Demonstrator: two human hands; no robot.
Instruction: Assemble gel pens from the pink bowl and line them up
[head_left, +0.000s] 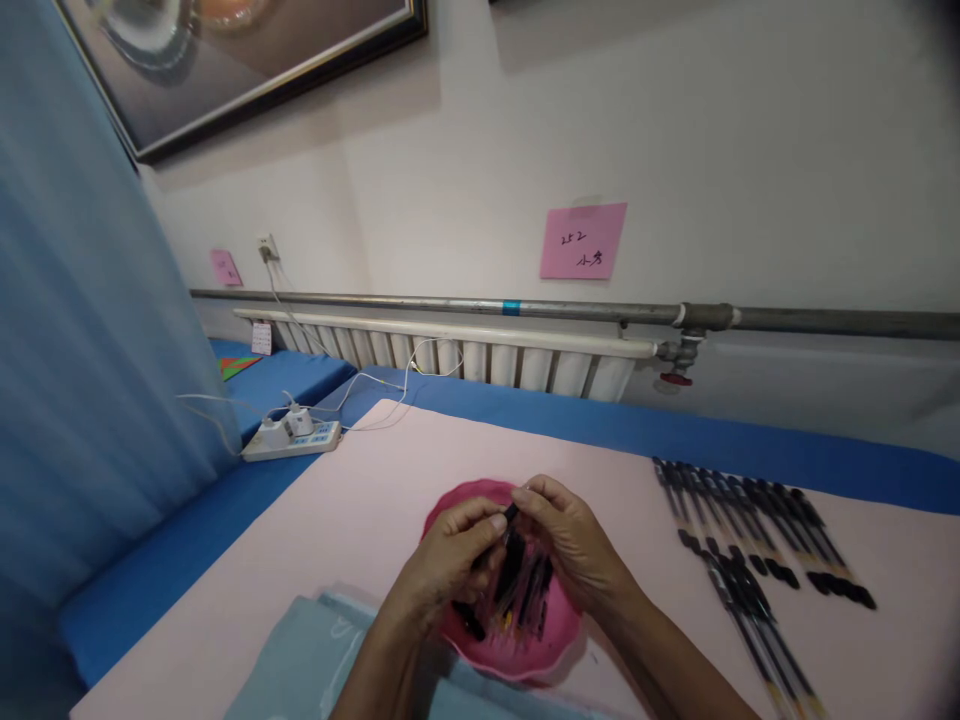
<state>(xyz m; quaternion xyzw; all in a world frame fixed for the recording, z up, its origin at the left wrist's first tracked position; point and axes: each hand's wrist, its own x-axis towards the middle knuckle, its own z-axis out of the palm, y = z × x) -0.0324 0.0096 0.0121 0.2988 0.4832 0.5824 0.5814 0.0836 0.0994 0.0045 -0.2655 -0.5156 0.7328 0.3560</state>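
Both hands are raised over a pink scalloped bowl [559, 655]. My left hand [446, 560] is closed around a dark pen [511, 513], whose black end shows between the hands. My right hand [577, 545] pinches at that same end with thumb and fingers; its fingertips hide part of it. Below them, the bowl holds several loose pen parts [534, 590], black and clear, with a few yellowish tips. To the right, rows of pens with black caps [750, 505] lie side by side, and a further group of pens [761, 625] lies nearer to me.
A pink sheet [315, 510] covers the blue surface [172, 540]. Pale blue cloth [300, 650] lies in front of the bowl. At left are a power strip [292, 440] with white cables and a blue curtain [90, 300]. A radiator [487, 355] and pipe run along the wall.
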